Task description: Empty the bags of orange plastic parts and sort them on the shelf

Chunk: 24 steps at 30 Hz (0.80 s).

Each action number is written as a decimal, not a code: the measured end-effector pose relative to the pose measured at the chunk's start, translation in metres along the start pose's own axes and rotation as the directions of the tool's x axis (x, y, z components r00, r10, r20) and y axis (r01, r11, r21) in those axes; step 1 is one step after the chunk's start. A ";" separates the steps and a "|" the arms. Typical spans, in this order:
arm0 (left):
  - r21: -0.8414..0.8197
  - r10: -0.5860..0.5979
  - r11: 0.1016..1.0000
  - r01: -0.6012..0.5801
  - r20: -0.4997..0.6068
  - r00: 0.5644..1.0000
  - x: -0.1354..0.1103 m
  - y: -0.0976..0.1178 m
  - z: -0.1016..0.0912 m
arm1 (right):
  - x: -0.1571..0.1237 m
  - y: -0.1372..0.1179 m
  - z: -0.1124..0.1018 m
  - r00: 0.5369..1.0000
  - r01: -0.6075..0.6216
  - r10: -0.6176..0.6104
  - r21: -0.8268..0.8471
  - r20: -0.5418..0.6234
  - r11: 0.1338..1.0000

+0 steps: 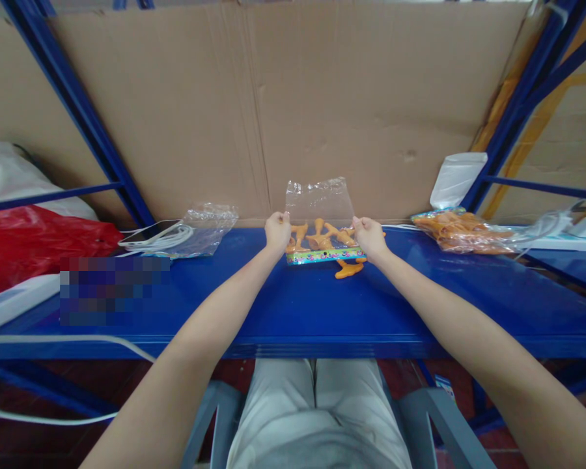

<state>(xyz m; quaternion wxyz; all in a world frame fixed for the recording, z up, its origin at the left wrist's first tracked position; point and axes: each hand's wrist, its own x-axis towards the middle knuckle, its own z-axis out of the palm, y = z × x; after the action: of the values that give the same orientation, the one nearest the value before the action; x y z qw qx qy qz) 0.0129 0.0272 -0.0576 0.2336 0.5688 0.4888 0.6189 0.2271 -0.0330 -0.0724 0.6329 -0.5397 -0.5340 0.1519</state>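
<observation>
My left hand (pixel 277 233) and my right hand (pixel 370 238) pinch the two side edges of a clear plastic bag (pixel 318 200). The bag is stretched between them above the blue shelf, with a colourful printed strip (pixel 322 256) along the side nearest me. Several orange figures (pixel 317 240) show through or behind the clear film; whether they lie inside or behind it I cannot tell. One orange piece (pixel 348 270) pokes out below the strip and rests on the shelf. My fingertips are partly hidden by the hands.
To the right lies a filled bag of orange pieces (pixel 461 231), near a white power strip (pixel 561 243). On the left are flat clear bags (pixel 208 228), a coiled white cable (pixel 161 236) and a red bag (pixel 43 241). Cardboard (pixel 371 98) backs the blue shelf (pixel 297 319).
</observation>
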 end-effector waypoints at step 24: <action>0.035 -0.128 0.992 0.123 0.258 0.958 -0.019 0.012 0.001 | -0.018 -0.032 -0.010 0.931 -0.362 0.358 0.290 0.067 0.886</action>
<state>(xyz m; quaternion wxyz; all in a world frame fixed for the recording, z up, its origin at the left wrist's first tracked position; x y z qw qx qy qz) 0.0213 0.0064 -0.0558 0.3291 0.6149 0.4946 0.5185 0.2164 -0.0639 -0.0524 0.6644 -0.5270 -0.3995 0.3482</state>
